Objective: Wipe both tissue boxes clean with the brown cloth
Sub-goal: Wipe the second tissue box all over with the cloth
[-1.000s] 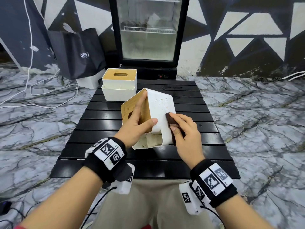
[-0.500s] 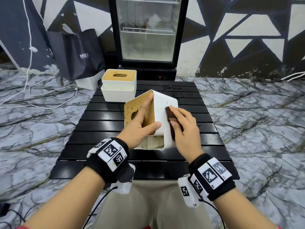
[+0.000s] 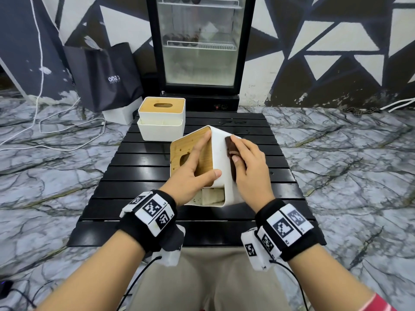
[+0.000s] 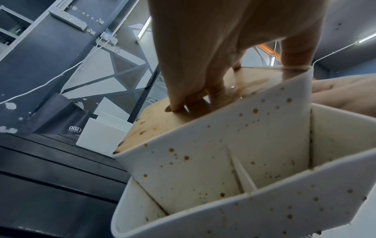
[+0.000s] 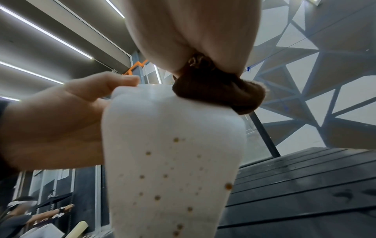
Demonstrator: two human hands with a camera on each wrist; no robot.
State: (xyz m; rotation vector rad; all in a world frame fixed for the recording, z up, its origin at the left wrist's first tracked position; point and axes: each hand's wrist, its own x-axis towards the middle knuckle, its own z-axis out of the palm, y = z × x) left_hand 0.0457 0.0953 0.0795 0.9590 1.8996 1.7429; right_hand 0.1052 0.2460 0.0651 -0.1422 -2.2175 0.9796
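Inspecting: we find the near tissue box [image 3: 221,167] tipped on edge at frame centre on the black slatted table [image 3: 139,162].
Left hand [image 3: 190,173]: clamped on the box, fingers on the wooden lid, thumb over the white corner.
Right hand [image 3: 249,169]: pressing the brown cloth [image 3: 231,153] flat to the box's right white wall.
Change: we note the cloth higher on that wall than a second ago, the box more upright.
Meaning: that wall looks nearly wiped; brown specks [image 5: 156,197] persist lower down.
Second tissue box [image 3: 161,118]: upper left of the table, untouched.
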